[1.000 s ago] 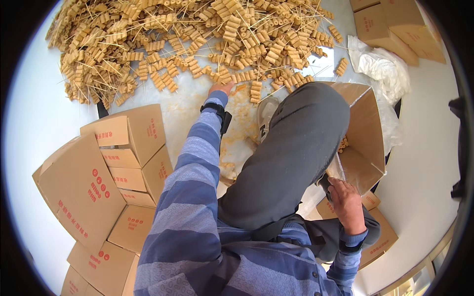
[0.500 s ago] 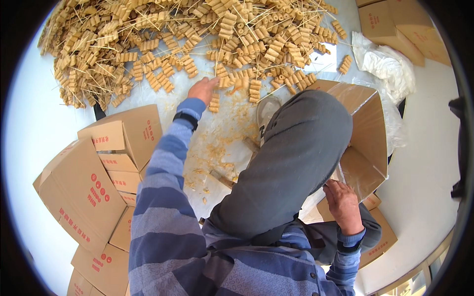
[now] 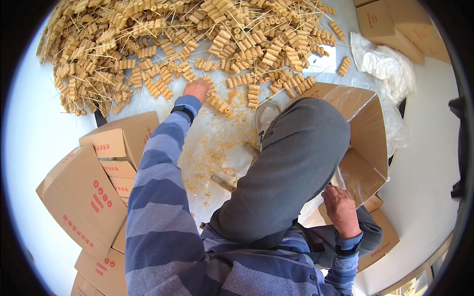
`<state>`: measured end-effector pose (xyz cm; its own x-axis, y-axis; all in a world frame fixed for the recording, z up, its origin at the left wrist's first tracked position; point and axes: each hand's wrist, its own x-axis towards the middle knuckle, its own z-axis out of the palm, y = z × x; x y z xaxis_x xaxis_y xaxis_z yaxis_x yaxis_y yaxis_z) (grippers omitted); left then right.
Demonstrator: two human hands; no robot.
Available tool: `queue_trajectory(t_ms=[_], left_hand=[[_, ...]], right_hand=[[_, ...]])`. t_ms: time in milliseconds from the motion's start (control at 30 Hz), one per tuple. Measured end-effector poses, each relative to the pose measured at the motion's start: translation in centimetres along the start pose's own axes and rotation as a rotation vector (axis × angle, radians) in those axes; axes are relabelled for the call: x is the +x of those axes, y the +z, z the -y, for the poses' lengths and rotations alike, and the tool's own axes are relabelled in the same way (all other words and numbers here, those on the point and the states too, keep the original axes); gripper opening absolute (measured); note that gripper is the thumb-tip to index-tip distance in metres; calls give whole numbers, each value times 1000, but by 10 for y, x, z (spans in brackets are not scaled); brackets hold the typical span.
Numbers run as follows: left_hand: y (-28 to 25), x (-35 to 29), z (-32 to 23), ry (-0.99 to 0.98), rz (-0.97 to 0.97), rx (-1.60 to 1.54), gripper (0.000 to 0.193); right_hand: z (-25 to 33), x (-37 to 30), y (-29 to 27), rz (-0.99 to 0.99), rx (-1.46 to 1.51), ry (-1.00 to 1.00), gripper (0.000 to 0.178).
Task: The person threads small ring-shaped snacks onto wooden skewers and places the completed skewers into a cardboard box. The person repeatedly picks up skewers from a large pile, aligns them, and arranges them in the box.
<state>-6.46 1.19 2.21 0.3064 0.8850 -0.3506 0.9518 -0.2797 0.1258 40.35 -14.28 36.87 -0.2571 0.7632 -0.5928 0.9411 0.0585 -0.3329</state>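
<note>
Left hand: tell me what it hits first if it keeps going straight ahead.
The left hand already touches the near edge of the pile of skewered tan rolls; straight on lies more of that pile, though depth is unclear.

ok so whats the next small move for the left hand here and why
Probably close the left hand on the skewered rolls at its fingertips: it is stretched out at the near edge of the pile and looks empty, while the right hand rests by the open box.

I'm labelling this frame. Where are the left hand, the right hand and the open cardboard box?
left hand [image 3: 196,90], head view, back of the hand.
right hand [image 3: 340,207], head view, back of the hand.
open cardboard box [image 3: 368,135], head view, inner side wall.
</note>
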Motion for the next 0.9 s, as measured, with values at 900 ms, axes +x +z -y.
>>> queue_trajectory(t_ms=[900], left_hand=[[7, 4, 14, -625, 70, -293, 29]], right_hand=[[15, 15, -22, -5, 72, -3, 24]])
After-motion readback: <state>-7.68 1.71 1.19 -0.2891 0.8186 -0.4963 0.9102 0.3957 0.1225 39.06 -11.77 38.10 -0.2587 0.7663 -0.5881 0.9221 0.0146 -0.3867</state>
